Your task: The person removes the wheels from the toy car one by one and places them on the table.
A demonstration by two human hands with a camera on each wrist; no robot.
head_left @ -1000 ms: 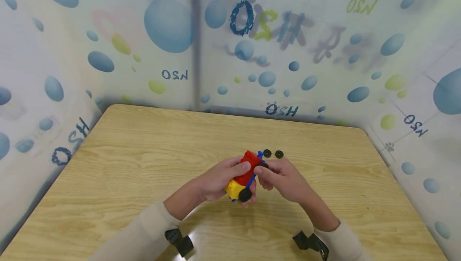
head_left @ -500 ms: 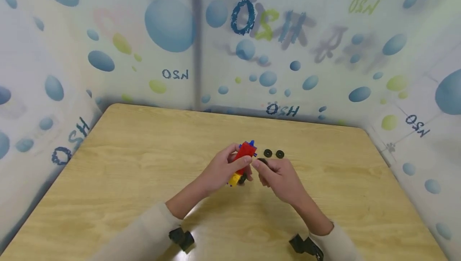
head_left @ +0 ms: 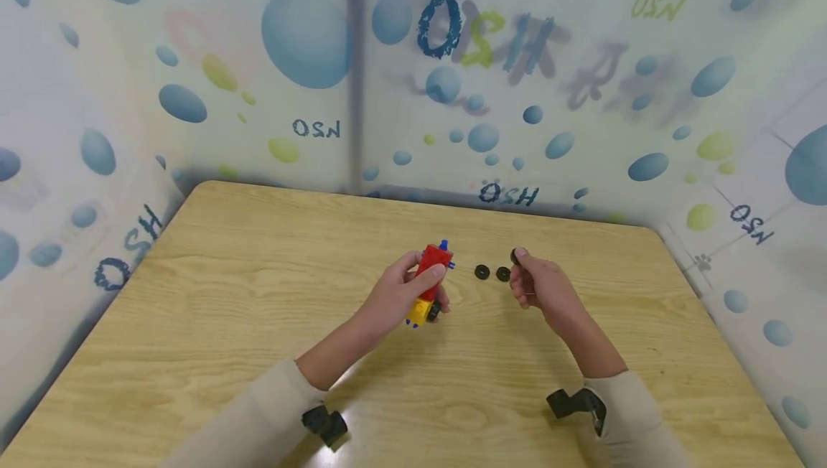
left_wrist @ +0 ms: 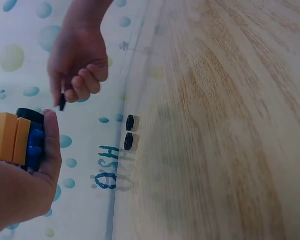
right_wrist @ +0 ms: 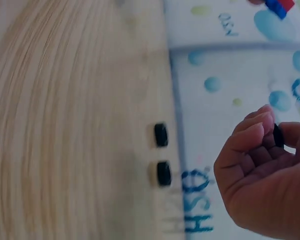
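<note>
My left hand grips a small toy car of red, yellow and blue building blocks, thumb across its red top. One black wheel is on the car's right side at the yellow end; a bare blue axle stub sticks out near the other end. Off to the right, my right hand pinches a black wheel between thumb and finger, apart from the car. Two more black wheels, one nearer the car and one below the right hand's fingers, lie on the table. The car's far side is hidden.
The wooden table reaches back to a wall printed with blue and green bubbles, and side walls stand left and right. Both wrists carry black camera mounts, one on the left sleeve and one on the right.
The wheel in my right hand has come away from the car and moved right and away from me, past the loose wheels. My left hand has shifted the car slightly away and turned it more upright.
</note>
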